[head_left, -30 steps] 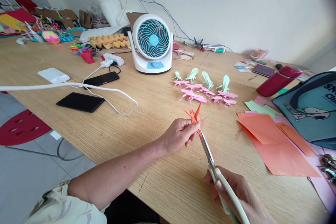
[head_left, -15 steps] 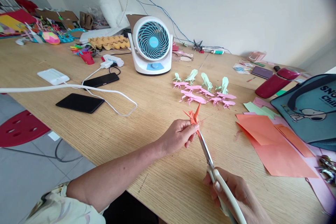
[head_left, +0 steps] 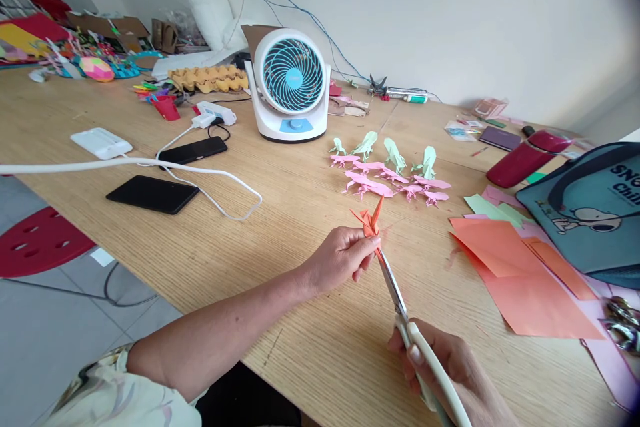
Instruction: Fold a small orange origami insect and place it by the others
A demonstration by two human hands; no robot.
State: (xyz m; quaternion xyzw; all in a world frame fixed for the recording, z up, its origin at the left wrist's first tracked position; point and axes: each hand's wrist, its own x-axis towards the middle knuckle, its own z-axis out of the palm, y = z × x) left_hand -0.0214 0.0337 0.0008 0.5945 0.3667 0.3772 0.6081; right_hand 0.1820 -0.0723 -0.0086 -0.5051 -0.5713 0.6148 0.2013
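Between the thumb and fingers of my left hand [head_left: 347, 253] is pinched an orange folded-paper figure [head_left: 371, 223], its pointed tips sticking upward. My right hand [head_left: 450, 363] is closed round the pale handles of a pair of scissors [head_left: 393, 280]. The blade tips meet the lower end of the orange paper just below my left thumb; whether paper lies between them is too small to tell. Beyond my hands stand several pink folded-paper figures [head_left: 369, 185] and, behind those, several light green ones [head_left: 395, 155].
Orange paper sheets [head_left: 540, 300] lie to the right, beside a teal bag [head_left: 585, 213] and a dark red bottle [head_left: 527, 158]. A white fan [head_left: 293, 80] stands at the back. To the left are a black phone [head_left: 153, 195], another phone [head_left: 193, 152] and a white cable [head_left: 220, 177].
Almost nothing differs. Both hands, the orange paper figure and the scissors keep nearly the same position, with only a very slight shift of the view.
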